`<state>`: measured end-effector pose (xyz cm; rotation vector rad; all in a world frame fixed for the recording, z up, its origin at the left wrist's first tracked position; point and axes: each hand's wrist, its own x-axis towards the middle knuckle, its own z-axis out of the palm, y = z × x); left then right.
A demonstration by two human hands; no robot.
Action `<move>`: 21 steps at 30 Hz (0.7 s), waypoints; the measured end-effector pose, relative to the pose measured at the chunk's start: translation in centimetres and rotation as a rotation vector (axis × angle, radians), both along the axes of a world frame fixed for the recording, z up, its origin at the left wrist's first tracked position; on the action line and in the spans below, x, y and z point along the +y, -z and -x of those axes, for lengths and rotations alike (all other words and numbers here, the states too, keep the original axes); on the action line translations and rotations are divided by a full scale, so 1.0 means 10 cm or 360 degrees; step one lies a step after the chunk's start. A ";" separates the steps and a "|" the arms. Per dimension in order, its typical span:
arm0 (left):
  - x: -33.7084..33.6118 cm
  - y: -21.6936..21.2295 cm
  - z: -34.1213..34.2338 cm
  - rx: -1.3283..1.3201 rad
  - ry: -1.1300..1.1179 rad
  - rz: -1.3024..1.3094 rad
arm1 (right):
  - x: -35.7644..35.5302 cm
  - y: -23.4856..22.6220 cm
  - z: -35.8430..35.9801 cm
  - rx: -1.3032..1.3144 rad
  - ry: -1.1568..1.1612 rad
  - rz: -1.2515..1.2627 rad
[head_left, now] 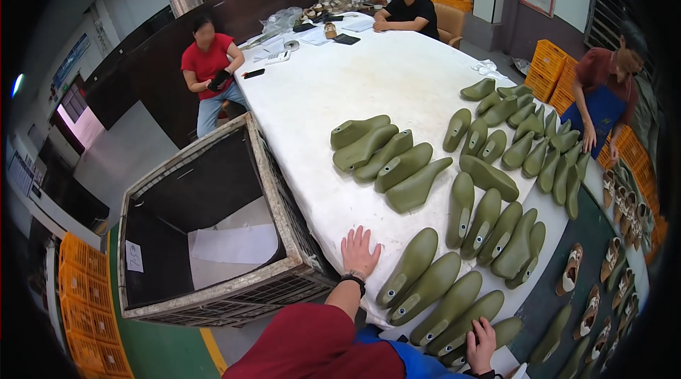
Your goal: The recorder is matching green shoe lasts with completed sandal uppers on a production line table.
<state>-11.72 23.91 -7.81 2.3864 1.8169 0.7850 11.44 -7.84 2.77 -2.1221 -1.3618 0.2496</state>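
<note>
Green shoe lasts stand and lie in groups on a white-covered table (305, 138). My left hand (360, 255) lies flat on the table's near edge, fingers spread, holding nothing. Just right of it is a near row of lasts, starting with a long green shoe last (409, 267). At the right end of that row, my right hand (482, 345) has its fingers bent over a shoe last (506, 331), which is partly hidden beneath the hand. Further away are a middle group of lasts (404, 167) and a larger cluster of lasts (532, 123).
A deep black-lined crate (305, 270) stands against the table's left side. Sandals (569, 269) and lasts line a dark green surface at right. Three people sit or stand around the table. Orange crates (89, 308) are stacked at left, others (546, 70) at right.
</note>
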 end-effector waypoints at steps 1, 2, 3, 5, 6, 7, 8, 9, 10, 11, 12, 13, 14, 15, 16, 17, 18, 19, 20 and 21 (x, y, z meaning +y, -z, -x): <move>0.00 0.00 -0.01 -0.0009 -0.0004 -0.0008 | -0.01 -0.01 0.01 -0.0001 0.0003 0.0003; 0.00 0.01 -0.01 -0.0009 0.0000 -0.0005 | 0.00 -0.01 0.01 -0.0009 0.0004 0.0000; 0.00 0.01 -0.01 0.0007 -0.0009 0.0010 | 0.00 -0.03 0.02 -0.0017 0.0004 -0.0004; -0.01 0.01 -0.02 0.0020 -0.0002 0.0026 | 0.00 -0.02 0.02 -0.0011 0.0014 -0.0020; 0.00 0.00 -0.01 0.0006 -0.0006 0.0034 | 0.01 -0.02 0.02 0.0000 0.0015 -0.0044; 0.00 0.00 0.00 -0.0008 -0.0008 0.0042 | 0.01 -0.03 0.03 0.0000 0.0026 -0.0047; 0.00 0.00 -0.01 -0.0008 0.0003 0.0039 | 0.03 -0.04 0.03 0.0018 0.0040 -0.0063; 0.00 0.00 -0.01 -0.0015 0.0003 0.0051 | 0.03 -0.05 0.04 0.0037 0.0053 -0.0078; 0.00 0.00 -0.01 -0.0023 0.0003 0.0063 | 0.03 -0.05 0.04 0.0038 0.0064 -0.0080; 0.00 0.00 -0.01 -0.0021 0.0014 0.0062 | 0.03 -0.05 0.05 0.0023 0.0072 -0.0096; 0.00 -0.01 -0.01 -0.0014 0.0007 0.0079 | 0.03 -0.04 0.04 0.0007 0.0077 -0.0112; 0.00 -0.02 -0.02 -0.0007 0.0000 0.0095 | 0.03 -0.04 0.04 0.0007 0.0084 -0.0115; 0.00 -0.02 -0.02 -0.0008 0.0006 0.0093 | 0.03 -0.04 0.04 0.0008 0.0088 -0.0115; 0.00 -0.01 -0.02 0.0021 -0.0002 0.0062 | 0.03 -0.04 0.04 0.0011 0.0087 -0.0115; 0.00 0.00 -0.01 0.0050 -0.0010 0.0030 | 0.03 -0.04 0.04 0.0011 0.0088 -0.0118; 0.00 0.00 -0.01 0.0050 -0.0010 0.0027 | 0.03 -0.05 0.04 0.0009 0.0088 -0.0112; -0.01 0.00 -0.01 0.0071 -0.0010 0.0029 | 0.03 -0.05 0.05 0.0008 0.0093 -0.0105; -0.01 0.00 -0.01 0.0092 -0.0011 0.0030 | 0.03 -0.05 0.05 0.0008 0.0096 -0.0107; -0.01 0.00 -0.01 0.0093 -0.0010 0.0027 | 0.04 -0.05 0.06 0.0005 0.0096 -0.0110; -0.01 0.00 -0.02 0.0112 -0.0015 0.0027 | 0.04 -0.05 0.05 -0.0001 0.0095 -0.0113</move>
